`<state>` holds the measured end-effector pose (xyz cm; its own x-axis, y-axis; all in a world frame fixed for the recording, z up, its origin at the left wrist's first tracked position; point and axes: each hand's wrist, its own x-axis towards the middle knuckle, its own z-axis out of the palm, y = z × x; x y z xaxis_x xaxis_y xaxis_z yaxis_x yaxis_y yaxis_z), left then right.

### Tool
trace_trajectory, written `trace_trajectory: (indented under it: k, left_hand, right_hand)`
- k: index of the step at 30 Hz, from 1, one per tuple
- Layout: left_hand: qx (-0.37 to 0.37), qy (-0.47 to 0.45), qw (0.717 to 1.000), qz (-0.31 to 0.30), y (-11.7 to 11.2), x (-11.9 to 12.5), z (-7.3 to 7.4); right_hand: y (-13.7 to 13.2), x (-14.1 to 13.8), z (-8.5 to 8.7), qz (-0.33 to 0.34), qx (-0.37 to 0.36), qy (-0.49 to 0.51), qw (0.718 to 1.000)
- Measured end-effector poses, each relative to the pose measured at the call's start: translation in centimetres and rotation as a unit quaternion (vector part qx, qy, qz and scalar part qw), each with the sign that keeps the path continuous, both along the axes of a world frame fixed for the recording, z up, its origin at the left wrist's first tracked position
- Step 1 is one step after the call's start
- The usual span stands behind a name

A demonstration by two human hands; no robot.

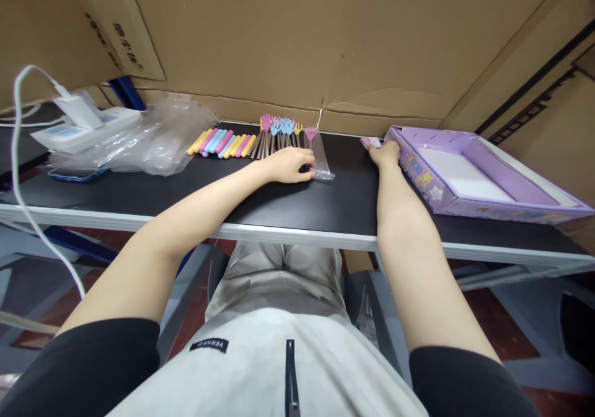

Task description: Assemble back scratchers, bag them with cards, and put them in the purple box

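On the black metal-edged table (344, 203), slim multicoloured rods (224, 142) lie left of the left fingers (303, 157); an open purple cardboard box (515, 209), right of the right fingers (374, 152).

Looks like we're at a packing bench in some small workshop: sheets of brown cardboard (279, 45) wall it in, a black-topped table (346, 203) on a metal frame stands over reddish flooring (495, 321), and here's a heap of clear plastic bags (160, 135) alongside rows of matching claw-headed sticks (266, 122).
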<state>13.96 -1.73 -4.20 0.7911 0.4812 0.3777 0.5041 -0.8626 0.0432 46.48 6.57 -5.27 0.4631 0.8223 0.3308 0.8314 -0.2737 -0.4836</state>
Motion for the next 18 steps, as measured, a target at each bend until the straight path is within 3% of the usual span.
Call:
trace_trajectory:
  k: [12,18]
  left_hand:
    - [0.007,-0.008,1.000,-0.004,0.1,-0.2,-0.5]
    - [0.007,-0.013,1.000,-0.005,0.1,-0.2,-0.5]
  right_hand:
    - [-0.7,-0.1,0.3,0.020,0.019,0.012,1.000]
    - [-2.2,-0.9,1.3,0.025,0.012,-0.003,1.000]
